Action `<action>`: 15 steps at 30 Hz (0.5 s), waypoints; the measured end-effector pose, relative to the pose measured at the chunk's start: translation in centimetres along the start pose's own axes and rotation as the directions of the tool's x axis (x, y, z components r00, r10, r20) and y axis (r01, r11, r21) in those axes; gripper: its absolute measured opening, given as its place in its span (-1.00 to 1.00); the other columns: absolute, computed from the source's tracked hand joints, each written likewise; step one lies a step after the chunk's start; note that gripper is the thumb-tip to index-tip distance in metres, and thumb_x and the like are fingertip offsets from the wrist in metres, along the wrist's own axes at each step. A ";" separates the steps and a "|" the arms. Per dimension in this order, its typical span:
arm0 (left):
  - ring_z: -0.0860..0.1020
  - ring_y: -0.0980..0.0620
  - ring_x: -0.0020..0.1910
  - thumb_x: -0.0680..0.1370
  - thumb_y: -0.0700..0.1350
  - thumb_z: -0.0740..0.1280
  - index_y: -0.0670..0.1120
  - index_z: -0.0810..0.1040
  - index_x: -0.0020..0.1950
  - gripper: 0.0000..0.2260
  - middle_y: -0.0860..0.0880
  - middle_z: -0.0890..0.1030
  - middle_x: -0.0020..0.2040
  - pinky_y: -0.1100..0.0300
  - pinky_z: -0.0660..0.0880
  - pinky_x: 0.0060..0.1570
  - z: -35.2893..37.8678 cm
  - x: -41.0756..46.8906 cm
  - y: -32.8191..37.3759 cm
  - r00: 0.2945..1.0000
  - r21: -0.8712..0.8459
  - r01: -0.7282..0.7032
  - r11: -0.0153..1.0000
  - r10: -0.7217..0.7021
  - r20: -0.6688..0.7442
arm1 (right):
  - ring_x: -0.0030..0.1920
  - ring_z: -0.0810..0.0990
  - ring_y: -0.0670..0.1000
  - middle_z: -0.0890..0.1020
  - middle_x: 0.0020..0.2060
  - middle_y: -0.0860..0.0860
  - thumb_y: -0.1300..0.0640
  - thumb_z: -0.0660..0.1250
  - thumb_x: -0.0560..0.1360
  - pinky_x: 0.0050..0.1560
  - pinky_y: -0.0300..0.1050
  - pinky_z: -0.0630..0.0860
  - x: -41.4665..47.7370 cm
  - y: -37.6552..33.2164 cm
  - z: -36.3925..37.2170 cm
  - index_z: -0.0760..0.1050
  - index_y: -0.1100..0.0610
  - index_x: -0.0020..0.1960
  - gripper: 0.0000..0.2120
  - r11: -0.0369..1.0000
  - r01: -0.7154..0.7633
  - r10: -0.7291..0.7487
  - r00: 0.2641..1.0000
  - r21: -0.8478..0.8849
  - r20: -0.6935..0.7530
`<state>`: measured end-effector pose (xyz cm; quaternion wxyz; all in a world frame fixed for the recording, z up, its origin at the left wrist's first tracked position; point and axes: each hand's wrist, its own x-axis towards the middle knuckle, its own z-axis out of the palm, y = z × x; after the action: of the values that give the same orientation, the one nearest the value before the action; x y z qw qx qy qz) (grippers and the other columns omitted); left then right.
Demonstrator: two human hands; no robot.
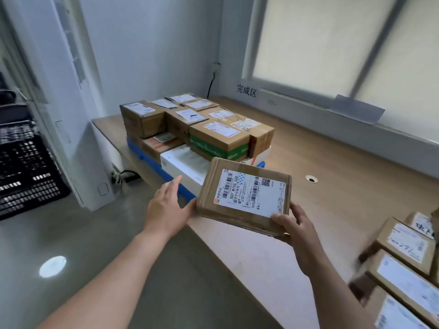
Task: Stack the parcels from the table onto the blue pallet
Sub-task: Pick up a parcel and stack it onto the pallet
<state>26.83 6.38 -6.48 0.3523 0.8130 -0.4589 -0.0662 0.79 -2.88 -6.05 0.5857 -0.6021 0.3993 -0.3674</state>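
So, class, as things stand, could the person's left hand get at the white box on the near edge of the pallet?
Probably yes. The left hand is open right in front of the white box, with nothing between them. It does touch the held parcel, which the right hand grips.

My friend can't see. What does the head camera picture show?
The right hand grips a flat cardboard parcel and the left hand touches its side, near a blue pallet piled with boxes on a wooden table.
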 end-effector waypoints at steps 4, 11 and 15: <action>0.27 -0.02 0.43 0.50 0.22 0.30 0.02 0.16 0.52 -0.33 -0.02 0.28 0.48 0.05 0.26 0.35 -3.1 1.3 -4.1 0.997 0.026 0.049 0.998 -0.048 -0.061 | -0.16 0.68 -0.10 0.70 -0.11 -0.11 -0.21 0.39 0.06 -0.13 -0.12 0.55 1.7 -0.1 5.3 0.35 -0.02 0.42 -0.07 0.999 -0.019 0.018 1.000 0.026 0.019; 0.25 -0.02 0.44 0.48 0.29 0.26 0.02 0.16 0.52 -0.30 -0.02 0.28 0.48 0.03 0.27 0.34 -6.4 4.5 -8.4 0.990 0.080 0.067 0.995 -0.056 -0.125 | 0.05 0.63 0.02 0.59 0.17 -0.01 -0.19 0.44 0.14 0.00 0.00 0.59 6.2 -0.5 11.5 0.28 -0.03 0.46 -0.08 0.997 -0.072 0.069 0.996 0.043 0.060; 0.25 0.00 0.44 0.50 0.26 0.27 0.01 0.16 0.52 -0.32 0.00 0.29 0.47 0.02 0.30 0.34 -7.4 7.3 -10.4 0.990 0.109 0.052 0.993 -0.037 -0.138 | 0.13 0.59 0.05 0.54 0.25 -0.01 -0.19 0.44 0.15 0.02 0.03 0.59 9.5 0.3 14.2 0.27 -0.06 0.47 -0.08 0.993 -0.098 0.093 0.993 0.068 0.066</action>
<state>41.43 7.84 -5.97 0.3349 0.8441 -0.4187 0.0072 17.58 -5.65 -7.24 0.6358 -0.5723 0.3959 -0.3340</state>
